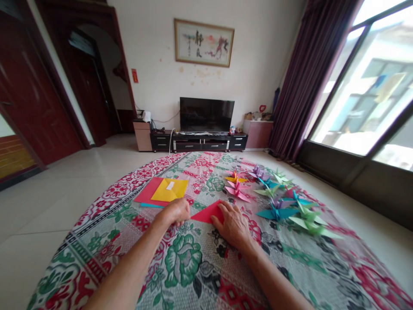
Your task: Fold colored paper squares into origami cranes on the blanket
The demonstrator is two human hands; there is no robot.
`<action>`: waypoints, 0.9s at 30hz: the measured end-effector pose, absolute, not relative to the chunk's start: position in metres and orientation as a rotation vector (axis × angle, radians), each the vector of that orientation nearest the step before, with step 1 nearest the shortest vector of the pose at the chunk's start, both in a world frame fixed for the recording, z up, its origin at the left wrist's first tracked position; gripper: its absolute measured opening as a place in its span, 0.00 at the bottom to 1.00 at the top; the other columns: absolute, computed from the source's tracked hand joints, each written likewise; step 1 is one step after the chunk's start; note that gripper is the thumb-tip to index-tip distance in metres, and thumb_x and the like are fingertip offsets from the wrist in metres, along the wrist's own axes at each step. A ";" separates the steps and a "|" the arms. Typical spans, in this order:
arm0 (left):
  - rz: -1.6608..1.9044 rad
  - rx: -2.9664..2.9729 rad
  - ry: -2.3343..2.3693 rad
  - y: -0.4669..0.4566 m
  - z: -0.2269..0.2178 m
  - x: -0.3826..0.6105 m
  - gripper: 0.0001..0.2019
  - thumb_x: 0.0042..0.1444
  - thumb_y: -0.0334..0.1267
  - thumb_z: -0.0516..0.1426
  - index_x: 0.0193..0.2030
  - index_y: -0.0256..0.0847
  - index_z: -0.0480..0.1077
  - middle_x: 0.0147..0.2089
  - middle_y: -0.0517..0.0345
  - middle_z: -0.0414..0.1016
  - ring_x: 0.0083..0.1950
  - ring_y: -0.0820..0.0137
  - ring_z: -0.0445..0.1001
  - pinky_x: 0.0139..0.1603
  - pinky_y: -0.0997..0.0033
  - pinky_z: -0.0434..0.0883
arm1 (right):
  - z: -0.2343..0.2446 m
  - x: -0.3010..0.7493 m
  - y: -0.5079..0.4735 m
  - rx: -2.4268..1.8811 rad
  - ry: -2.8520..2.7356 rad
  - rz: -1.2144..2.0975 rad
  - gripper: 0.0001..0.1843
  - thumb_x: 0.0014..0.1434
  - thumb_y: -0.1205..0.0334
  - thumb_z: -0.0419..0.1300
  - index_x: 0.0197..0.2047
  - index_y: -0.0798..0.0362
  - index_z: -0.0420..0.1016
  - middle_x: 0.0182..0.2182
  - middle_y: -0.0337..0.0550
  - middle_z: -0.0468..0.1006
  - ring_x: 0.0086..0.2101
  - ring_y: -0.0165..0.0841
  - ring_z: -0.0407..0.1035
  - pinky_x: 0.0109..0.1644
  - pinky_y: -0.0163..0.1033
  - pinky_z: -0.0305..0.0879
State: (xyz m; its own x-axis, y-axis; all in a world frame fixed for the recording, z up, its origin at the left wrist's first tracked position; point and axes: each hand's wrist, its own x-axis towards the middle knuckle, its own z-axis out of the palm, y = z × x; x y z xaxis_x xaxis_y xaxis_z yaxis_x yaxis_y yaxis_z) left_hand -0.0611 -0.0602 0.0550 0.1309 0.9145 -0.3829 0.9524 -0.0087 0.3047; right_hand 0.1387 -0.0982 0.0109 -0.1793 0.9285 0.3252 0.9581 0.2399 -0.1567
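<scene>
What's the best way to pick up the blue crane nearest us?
Probably by pinching the blue crane lightly at its middle, from above on the near side: its thin wings spread left and right, and other cranes crowd behind and to the right.

The flowered cloth (183,262) carries paper cranes (278,213), flat papers (161,192) and 1 red sheet (206,213)

Two bare forearms (138,260), bare wrists (249,245), fingers (225,212)

A framed picture (204,42) hangs above 1 black television (206,115).
</scene>
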 end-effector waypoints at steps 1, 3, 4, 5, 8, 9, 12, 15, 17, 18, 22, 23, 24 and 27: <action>-0.101 1.942 1.820 -0.059 0.056 -0.063 0.07 0.45 0.32 0.54 0.28 0.36 0.73 0.20 0.57 0.73 0.21 0.71 0.71 0.24 0.75 0.66 | 0.011 0.139 -0.098 -1.737 -2.168 -0.116 0.24 0.58 0.46 0.48 0.53 0.48 0.65 0.55 0.42 0.64 0.47 0.40 0.60 0.41 0.39 0.61; -0.009 2.021 1.901 -0.057 0.057 -0.066 0.07 0.46 0.32 0.54 0.28 0.38 0.73 0.25 0.54 0.75 0.28 0.68 0.74 0.30 0.74 0.67 | 0.010 0.139 -0.098 -1.737 -2.164 -0.114 0.24 0.58 0.46 0.48 0.53 0.48 0.65 0.55 0.43 0.64 0.47 0.40 0.60 0.40 0.40 0.61; 0.093 2.082 1.942 -0.057 0.057 -0.064 0.07 0.48 0.33 0.53 0.29 0.39 0.73 0.29 0.53 0.77 0.32 0.67 0.75 0.33 0.74 0.67 | 0.010 0.139 -0.098 -1.736 -2.162 -0.116 0.23 0.58 0.46 0.48 0.53 0.48 0.66 0.55 0.42 0.64 0.47 0.40 0.60 0.40 0.40 0.61; 0.223 2.157 1.965 -0.056 0.056 -0.061 0.08 0.50 0.34 0.53 0.32 0.41 0.73 0.33 0.54 0.77 0.36 0.67 0.75 0.35 0.74 0.67 | 0.010 0.139 -0.098 -1.733 -2.160 -0.119 0.23 0.58 0.46 0.48 0.52 0.48 0.66 0.55 0.42 0.64 0.47 0.40 0.60 0.40 0.40 0.61; 0.532 2.335 1.887 -0.061 0.045 -0.041 0.11 0.56 0.37 0.49 0.41 0.44 0.70 0.36 0.57 0.77 0.41 0.68 0.74 0.40 0.73 0.66 | 0.010 0.138 -0.098 -1.723 -2.155 -0.134 0.23 0.58 0.47 0.49 0.52 0.49 0.65 0.55 0.42 0.65 0.46 0.40 0.60 0.40 0.39 0.61; 0.553 2.380 1.842 -0.065 0.040 -0.033 0.11 0.57 0.37 0.48 0.42 0.44 0.70 0.36 0.57 0.76 0.41 0.68 0.74 0.41 0.72 0.66 | 0.010 0.138 -0.098 -1.720 -2.153 -0.137 0.23 0.58 0.47 0.49 0.52 0.48 0.65 0.54 0.42 0.65 0.46 0.40 0.60 0.40 0.39 0.61; 0.488 2.536 1.669 -0.076 0.024 -0.012 0.12 0.59 0.36 0.47 0.47 0.44 0.67 0.41 0.55 0.74 0.42 0.68 0.73 0.41 0.73 0.66 | 0.011 0.137 -0.100 -1.711 -2.156 -0.134 0.20 0.59 0.49 0.48 0.50 0.47 0.67 0.53 0.42 0.66 0.45 0.38 0.61 0.40 0.38 0.61; 0.348 2.605 1.693 -0.082 0.015 -0.003 0.14 0.61 0.37 0.43 0.49 0.43 0.65 0.42 0.52 0.71 0.40 0.66 0.72 0.38 0.70 0.67 | 0.011 0.137 -0.101 -1.705 -2.163 -0.142 0.17 0.61 0.54 0.47 0.49 0.47 0.68 0.53 0.42 0.66 0.44 0.37 0.62 0.43 0.38 0.60; 0.289 2.626 1.732 -0.083 0.013 -0.002 0.16 0.62 0.37 0.40 0.52 0.44 0.63 0.42 0.52 0.69 0.40 0.65 0.72 0.37 0.69 0.68 | 0.011 0.138 -0.103 -1.699 -2.165 -0.161 0.16 0.61 0.57 0.47 0.50 0.47 0.68 0.52 0.42 0.67 0.45 0.36 0.61 0.46 0.38 0.59; 0.276 2.638 1.743 -0.083 0.012 -0.002 0.17 0.63 0.37 0.39 0.52 0.44 0.62 0.42 0.51 0.68 0.40 0.65 0.72 0.37 0.68 0.68 | 0.011 0.139 -0.105 -1.701 -2.161 -0.177 0.16 0.61 0.57 0.47 0.50 0.46 0.68 0.52 0.42 0.67 0.45 0.36 0.61 0.48 0.39 0.58; 0.276 2.678 1.747 -0.083 0.012 -0.002 0.17 0.63 0.37 0.39 0.53 0.44 0.62 0.42 0.51 0.68 0.41 0.65 0.71 0.37 0.69 0.67 | 0.010 0.153 -0.114 -1.802 -2.090 -0.241 0.17 0.60 0.54 0.47 0.50 0.43 0.68 0.54 0.42 0.65 0.46 0.39 0.60 0.48 0.41 0.59; 0.275 2.680 1.745 -0.083 0.012 -0.002 0.17 0.63 0.37 0.39 0.53 0.44 0.62 0.42 0.51 0.67 0.41 0.65 0.71 0.37 0.69 0.67 | 0.009 0.158 -0.117 -1.833 -2.072 -0.246 0.17 0.60 0.53 0.48 0.51 0.42 0.68 0.54 0.42 0.65 0.47 0.39 0.60 0.46 0.41 0.59; 0.270 2.677 1.743 -0.083 0.013 -0.002 0.17 0.63 0.37 0.39 0.54 0.45 0.62 0.42 0.51 0.67 0.41 0.65 0.71 0.37 0.69 0.67 | 0.009 0.163 -0.120 -1.847 -2.065 -0.251 0.18 0.60 0.52 0.48 0.51 0.42 0.68 0.55 0.42 0.64 0.47 0.39 0.60 0.47 0.41 0.59; 0.245 2.666 1.741 -0.084 0.013 -0.002 0.18 0.63 0.38 0.39 0.54 0.45 0.61 0.42 0.51 0.67 0.41 0.65 0.70 0.37 0.69 0.67 | 0.008 0.176 -0.126 -1.888 -2.026 -0.247 0.18 0.59 0.53 0.49 0.52 0.42 0.67 0.55 0.42 0.63 0.49 0.39 0.59 0.48 0.41 0.58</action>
